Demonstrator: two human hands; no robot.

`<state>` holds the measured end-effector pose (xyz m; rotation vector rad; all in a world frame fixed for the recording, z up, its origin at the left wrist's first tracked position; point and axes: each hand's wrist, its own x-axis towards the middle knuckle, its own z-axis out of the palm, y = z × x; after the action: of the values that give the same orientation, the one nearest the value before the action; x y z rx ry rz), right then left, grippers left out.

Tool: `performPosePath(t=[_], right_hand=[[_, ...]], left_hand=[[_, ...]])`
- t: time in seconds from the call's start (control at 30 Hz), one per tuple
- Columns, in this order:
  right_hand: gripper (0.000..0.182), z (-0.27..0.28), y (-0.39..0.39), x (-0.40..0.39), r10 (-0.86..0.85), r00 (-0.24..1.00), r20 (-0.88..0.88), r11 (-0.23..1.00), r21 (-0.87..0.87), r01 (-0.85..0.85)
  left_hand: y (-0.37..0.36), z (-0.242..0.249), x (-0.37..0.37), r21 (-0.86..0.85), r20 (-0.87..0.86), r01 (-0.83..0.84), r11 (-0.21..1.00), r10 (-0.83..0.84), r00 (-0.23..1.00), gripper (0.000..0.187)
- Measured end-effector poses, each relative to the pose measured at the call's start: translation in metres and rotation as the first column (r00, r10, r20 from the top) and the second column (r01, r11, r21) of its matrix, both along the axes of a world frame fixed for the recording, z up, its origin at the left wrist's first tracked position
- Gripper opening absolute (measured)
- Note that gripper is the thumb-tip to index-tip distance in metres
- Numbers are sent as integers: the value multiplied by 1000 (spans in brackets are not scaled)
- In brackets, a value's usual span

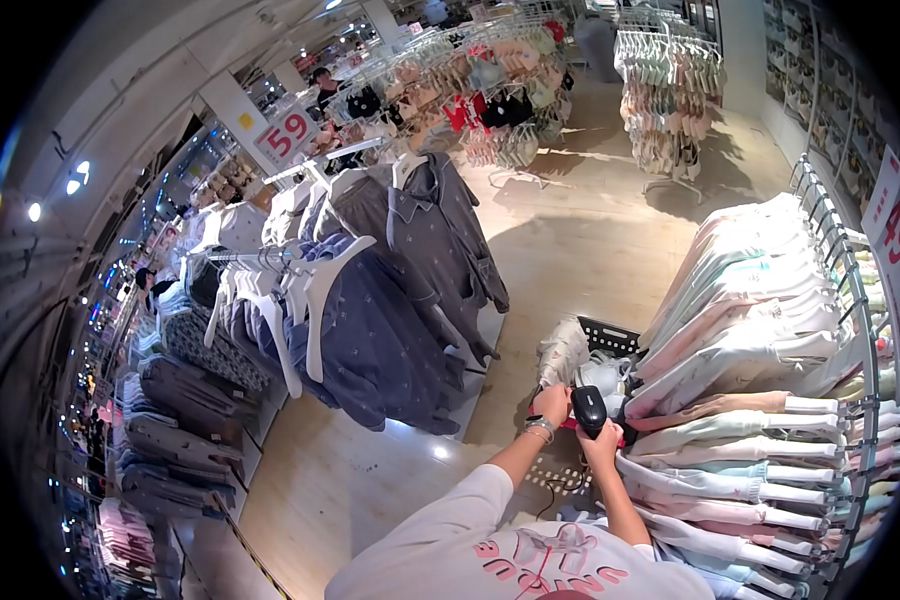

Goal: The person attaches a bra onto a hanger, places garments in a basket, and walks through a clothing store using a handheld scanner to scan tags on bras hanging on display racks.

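Observation:
My right hand (603,447) grips a black handheld scanner (589,408), held low beside the hanging pastel garments (740,360). My left hand (552,402), with a silver bracelet on the wrist, pinches a small piece at the edge of those garments, just left of the scanner; a bit of red shows between the hands. What exactly the left fingers hold is too small to tell. Both hands are close together, almost touching. My white T-shirt with pink print (540,560) fills the bottom of the view.
A black basket (610,335) with light clothes stands on the floor behind my hands. A metal rack (850,270) carries the pastel garments; a "49" sign (895,225) is at the right. Grey and blue pyjamas (390,300) hang at left under a "59" sign (288,135). More racks stand at the back.

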<state>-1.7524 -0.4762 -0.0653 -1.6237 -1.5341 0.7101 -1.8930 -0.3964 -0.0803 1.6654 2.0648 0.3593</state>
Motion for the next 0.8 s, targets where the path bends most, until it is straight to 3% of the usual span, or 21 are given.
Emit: performPosePath(t=[0.8], right_hand=[[29, 3, -21, 10, 141, 990, -28, 989, 58, -140]], left_hand=[[-27, -3, -1, 90, -34, 12, 996, -9, 999, 18]])
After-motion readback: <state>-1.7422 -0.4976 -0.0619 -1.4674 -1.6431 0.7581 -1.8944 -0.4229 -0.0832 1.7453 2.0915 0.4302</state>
